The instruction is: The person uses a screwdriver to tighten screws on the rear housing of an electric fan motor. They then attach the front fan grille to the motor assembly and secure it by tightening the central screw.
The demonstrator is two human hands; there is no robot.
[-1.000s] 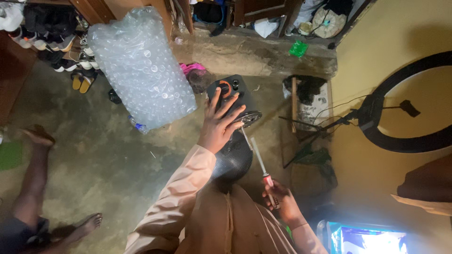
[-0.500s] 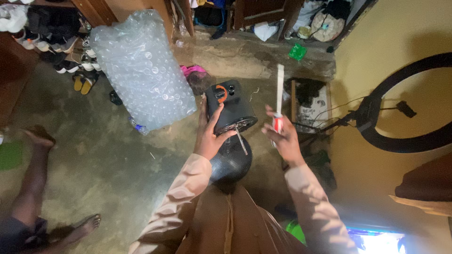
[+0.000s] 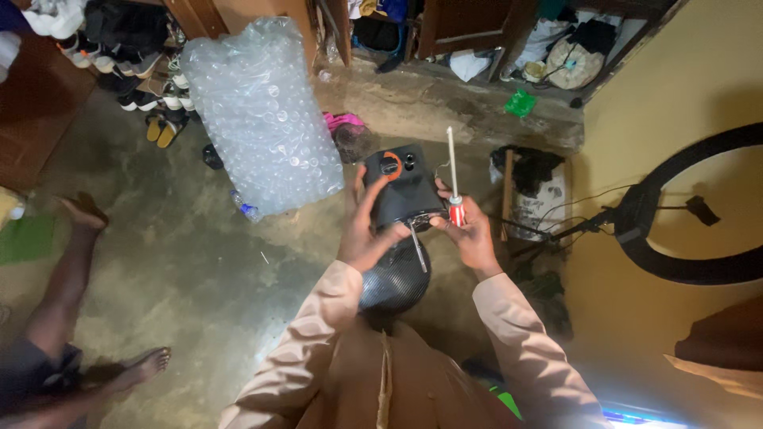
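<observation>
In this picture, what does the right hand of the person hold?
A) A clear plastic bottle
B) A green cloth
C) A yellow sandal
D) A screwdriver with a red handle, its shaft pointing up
D: the right hand closes around the red handle of a screwdriver, whose thin metal shaft points up beside the black device that the left hand steadies.

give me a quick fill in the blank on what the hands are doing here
1. The left hand grips a black device whose round knob has an ______ ring.
2. The right hand holds a screwdriver with its shaft pointing ______.
3. The big bag of clear bottles stands to the ______ of the device.

Missing words: orange; up; left
</observation>
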